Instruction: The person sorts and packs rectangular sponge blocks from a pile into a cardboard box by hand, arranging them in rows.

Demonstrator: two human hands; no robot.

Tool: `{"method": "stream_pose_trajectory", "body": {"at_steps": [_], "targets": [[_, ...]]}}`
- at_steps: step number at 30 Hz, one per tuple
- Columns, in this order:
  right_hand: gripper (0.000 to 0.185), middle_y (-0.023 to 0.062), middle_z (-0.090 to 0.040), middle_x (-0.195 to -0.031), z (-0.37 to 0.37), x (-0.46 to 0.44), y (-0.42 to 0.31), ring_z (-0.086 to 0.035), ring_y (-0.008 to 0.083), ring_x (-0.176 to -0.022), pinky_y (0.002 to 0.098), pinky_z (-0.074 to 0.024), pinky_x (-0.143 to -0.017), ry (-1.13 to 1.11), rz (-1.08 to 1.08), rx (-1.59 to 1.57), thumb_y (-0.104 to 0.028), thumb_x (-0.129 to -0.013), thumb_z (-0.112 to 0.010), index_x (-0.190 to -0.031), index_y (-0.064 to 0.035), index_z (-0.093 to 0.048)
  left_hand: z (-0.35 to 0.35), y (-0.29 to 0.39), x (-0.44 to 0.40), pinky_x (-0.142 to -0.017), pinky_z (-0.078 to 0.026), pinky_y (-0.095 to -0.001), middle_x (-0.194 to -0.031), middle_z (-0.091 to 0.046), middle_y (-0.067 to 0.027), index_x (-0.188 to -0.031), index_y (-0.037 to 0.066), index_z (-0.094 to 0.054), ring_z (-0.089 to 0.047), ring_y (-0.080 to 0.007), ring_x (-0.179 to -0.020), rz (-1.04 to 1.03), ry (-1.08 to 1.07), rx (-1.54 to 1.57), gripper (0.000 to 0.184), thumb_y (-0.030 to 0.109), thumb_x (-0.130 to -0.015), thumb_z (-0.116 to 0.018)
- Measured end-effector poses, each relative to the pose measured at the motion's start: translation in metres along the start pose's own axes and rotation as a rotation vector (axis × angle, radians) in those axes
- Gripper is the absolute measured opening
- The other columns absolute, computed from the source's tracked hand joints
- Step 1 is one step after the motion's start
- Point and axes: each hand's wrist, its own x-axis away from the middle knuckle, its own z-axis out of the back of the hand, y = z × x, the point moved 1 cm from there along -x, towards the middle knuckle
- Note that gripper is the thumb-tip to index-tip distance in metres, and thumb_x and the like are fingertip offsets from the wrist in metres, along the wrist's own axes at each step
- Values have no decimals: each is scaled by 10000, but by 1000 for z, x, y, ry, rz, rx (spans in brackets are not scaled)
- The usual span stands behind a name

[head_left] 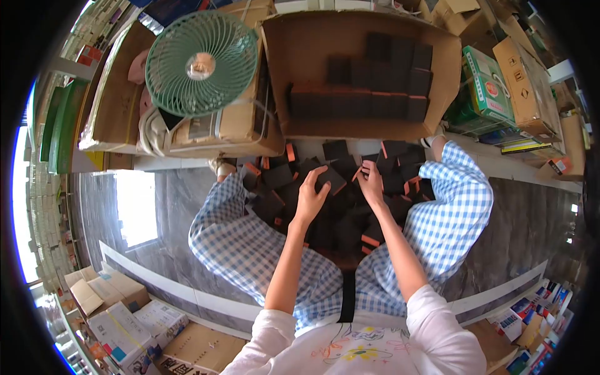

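Observation:
Small black boxes with orange edges (pixel 275 177) lie in a loose pile on the floor between the person's legs. My left hand (pixel 311 195) has its thumb and fingers closed about the left side of one black box (pixel 332 180), whose orange edge faces me. To its right, my right hand (pixel 370 182) is above the pile with its fingers curled and pinched together. A thin orange edge shows by its fingertips, but what they hold is hidden.
Beyond the pile, a large open carton (pixel 362 130) holds rows of black boxes. A green fan (pixel 201 62) stands on a cardboard box at the left. A green box (pixel 487 87) and a tall carton (pixel 528 87) are at right. More cartons (pixel 119 325) line the wall behind.

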Motion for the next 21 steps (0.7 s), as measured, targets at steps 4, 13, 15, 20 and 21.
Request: {"method": "stream_pose_trajectory", "body": {"at_steps": [4, 13, 15, 20, 21], "targets": [[338, 187, -606, -1018, -2, 25, 12, -630, 282, -893, 374, -504, -788, -185, 36, 50, -69, -820, -604, -1118, 27, -476, -13, -27, 33, -938, -449, -387, -1219, -547, -146, -1218, 29, -518, -533, -323, -1129, 42, -54, -113, 368, 112, -866, -585], [384, 159, -598, -1103, 0, 80, 43, -579, 324, -1048, 411, -483, -878, -645, -169, 467, -183, -869, -591, -1195, -36, -450, -41, -77, 51, -845, -478, -419, -1157, -548, -182, -1177, 12, -532, -541, -353, -1055, 82, -434, -364, 355, 98, -840, -603], [374, 167, -587, -1117, -2, 84, 39, -568, 326, -1063, 410, -481, -875, -623, -136, 435, -174, -848, -618, -1162, -32, -473, -38, -76, 46, -819, -483, -421, -1130, -548, -192, -1177, 15, -534, -574, -353, -980, 23, -438, -424, 346, 86, -844, -594], [317, 189, -609, -1058, -5, 78, 49, -599, 325, -1006, 395, -500, -832, -546, -108, 259, -148, -831, -637, -1088, -6, -519, -7, -56, 21, -810, -469, -444, -1078, -540, -188, -1140, 23, -549, -529, -388, -1002, -25, -70, -232, 309, 52, -835, -590], [311, 166, -624, -1005, -6, 77, 51, -617, 294, -961, 379, -512, -811, -531, -95, 262, -136, -834, -640, -1090, -4, -521, 3, -51, 20, -832, -466, -435, -1095, -539, -185, -1139, 23, -547, -530, -389, -1019, 15, -36, -189, 308, 48, -834, -588]]}}
